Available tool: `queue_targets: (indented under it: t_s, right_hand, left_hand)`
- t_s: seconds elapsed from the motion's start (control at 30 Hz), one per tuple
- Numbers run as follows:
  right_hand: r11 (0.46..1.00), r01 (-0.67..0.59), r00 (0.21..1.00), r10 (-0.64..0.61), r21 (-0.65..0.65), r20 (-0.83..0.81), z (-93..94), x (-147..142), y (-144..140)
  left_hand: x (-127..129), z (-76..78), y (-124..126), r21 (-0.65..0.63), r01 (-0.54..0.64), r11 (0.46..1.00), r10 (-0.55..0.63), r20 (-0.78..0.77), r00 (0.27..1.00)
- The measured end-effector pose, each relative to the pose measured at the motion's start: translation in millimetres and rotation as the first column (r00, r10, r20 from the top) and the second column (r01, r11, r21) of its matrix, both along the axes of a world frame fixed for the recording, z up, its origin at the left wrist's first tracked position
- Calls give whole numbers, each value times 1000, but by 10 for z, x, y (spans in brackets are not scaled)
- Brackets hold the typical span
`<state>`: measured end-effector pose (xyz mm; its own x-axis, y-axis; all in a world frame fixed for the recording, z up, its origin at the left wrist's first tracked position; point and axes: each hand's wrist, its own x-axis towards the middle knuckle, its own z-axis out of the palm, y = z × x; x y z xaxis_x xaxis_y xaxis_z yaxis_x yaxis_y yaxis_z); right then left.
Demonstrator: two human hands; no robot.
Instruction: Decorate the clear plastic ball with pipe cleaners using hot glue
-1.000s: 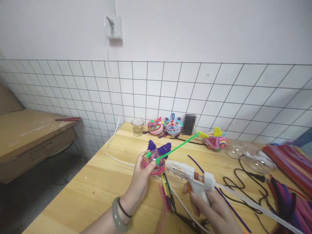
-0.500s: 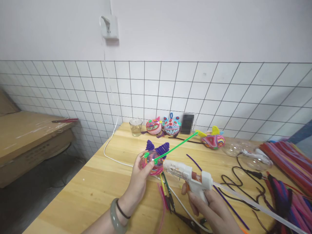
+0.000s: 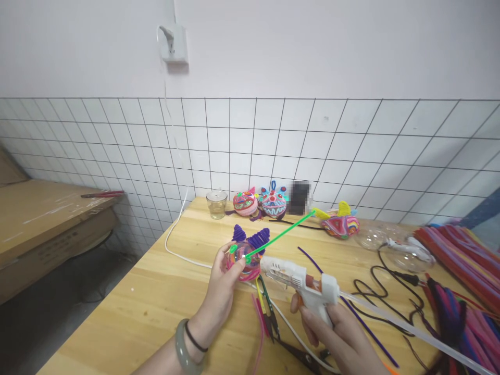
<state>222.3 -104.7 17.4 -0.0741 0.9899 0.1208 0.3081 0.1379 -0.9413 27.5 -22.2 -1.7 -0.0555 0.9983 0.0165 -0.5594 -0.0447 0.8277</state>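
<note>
We see a small round ball wrapped in pink fuzzy wire with two purple fuzzy ears (image 3: 245, 253), held up just over the wooden table (image 3: 164, 297). The left hand (image 3: 221, 291) curls its fingers around the ball and grips it. A long green fuzzy wire (image 3: 281, 234) sticks out from the ball toward the wall. The right hand (image 3: 336, 333) is closed tight around the handle of a white glue gun (image 3: 300, 281), and the gun's tip is right beside the ball. Since a moment ago, both hands and the ball sit a little more to the left in our view. By the wall we count three finished fuzzy-wire figures (image 3: 273, 203) and one small glass cup (image 3: 216, 203). One pair of small snips (image 3: 269, 307) lies between the hands.
</note>
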Motion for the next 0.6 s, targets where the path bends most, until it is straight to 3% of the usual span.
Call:
queue_targets:
  t_s: [0.6]
  right_hand:
    - [998, 57, 998, -57, -27, 1, 5, -38, -26]
  left_hand:
    - [14, 14, 5, -42, 29, 999, -26, 68, 997]
